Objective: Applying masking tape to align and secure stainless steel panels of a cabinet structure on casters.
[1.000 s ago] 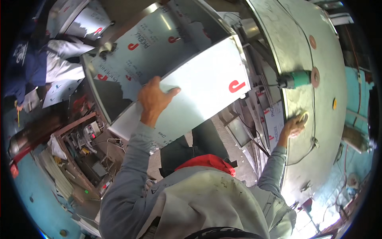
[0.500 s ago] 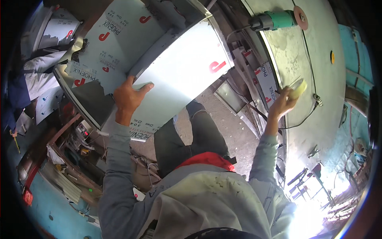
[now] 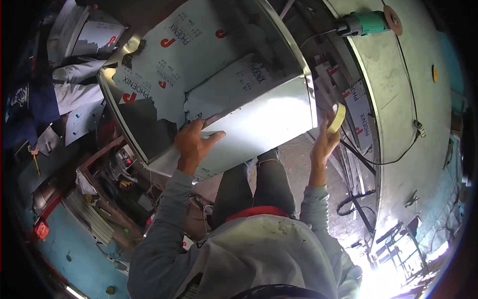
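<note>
A large open box of sheet metal (image 3: 259, 119), partly covered in printed protective film, is in front of me, its inside showing. My left hand (image 3: 194, 147) grips the box's near upper edge, the thumb on the outer face and the fingers over the rim. To the right of the box, my right hand (image 3: 323, 142) holds a roll of pale yellow tape (image 3: 338, 118) upright, apart from the box. Fingers of the right hand behind the roll are partly hidden.
At right, a long metal-topped table (image 3: 393, 84) bears a green angle grinder (image 3: 366, 23), its cord (image 3: 411, 94) and a small yellow disc (image 3: 434, 74). Metal offcuts (image 3: 356, 114) lie beside the table. Another person's sleeve (image 3: 40, 109) shows at far left.
My right hand has brought the tape roll from over the table leftward, nearer the box. The box has tilted, showing more of its inside; my left hand still grips its edge.
</note>
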A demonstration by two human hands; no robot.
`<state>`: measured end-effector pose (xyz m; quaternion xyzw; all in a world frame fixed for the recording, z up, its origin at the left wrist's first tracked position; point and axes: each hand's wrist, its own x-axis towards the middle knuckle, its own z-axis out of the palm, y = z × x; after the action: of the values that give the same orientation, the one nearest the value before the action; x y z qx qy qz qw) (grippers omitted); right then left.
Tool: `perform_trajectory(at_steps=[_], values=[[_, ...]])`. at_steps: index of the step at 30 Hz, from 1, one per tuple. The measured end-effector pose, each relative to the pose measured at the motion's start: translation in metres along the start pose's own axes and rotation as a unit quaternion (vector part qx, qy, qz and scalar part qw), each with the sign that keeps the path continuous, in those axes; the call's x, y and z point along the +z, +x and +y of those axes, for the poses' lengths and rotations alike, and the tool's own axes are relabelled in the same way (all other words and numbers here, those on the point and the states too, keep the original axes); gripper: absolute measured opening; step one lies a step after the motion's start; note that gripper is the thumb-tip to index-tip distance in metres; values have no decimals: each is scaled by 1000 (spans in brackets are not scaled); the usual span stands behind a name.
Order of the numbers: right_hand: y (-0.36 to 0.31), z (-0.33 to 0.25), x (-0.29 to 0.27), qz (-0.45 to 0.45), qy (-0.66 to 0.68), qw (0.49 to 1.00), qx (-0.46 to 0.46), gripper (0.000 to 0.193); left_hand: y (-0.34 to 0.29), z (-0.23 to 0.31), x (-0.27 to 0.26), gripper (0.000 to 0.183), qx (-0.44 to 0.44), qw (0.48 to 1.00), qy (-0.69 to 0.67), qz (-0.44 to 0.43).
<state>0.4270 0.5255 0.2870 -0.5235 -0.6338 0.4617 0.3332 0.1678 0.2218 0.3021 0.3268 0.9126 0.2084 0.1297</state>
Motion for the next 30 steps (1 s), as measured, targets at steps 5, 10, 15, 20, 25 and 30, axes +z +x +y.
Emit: perform_trajectory(at_steps=[5,10,15,20,25,30], values=[[-7,43,26,-34,152,983,95,46,-35,-6,8,66,30,999,30,14],[-37,94,-23,-32,126,978,162,47,-95,-4,31,58,74,996,29,38],[-64,152,-89,30,171,961,215,43,-162,16,65,55,66,997,-5,48],[-87,176,-127,-3,217,939,268,46,-241,31,118,52,38,999,18,26],[-110,211,-180,21,73,947,311,49,-310,32,184,43,-49,995,-66,-59],[-125,130,-159,-202,166,952,158,64,-360,-2,243,41,-66,986,-66,-139]])
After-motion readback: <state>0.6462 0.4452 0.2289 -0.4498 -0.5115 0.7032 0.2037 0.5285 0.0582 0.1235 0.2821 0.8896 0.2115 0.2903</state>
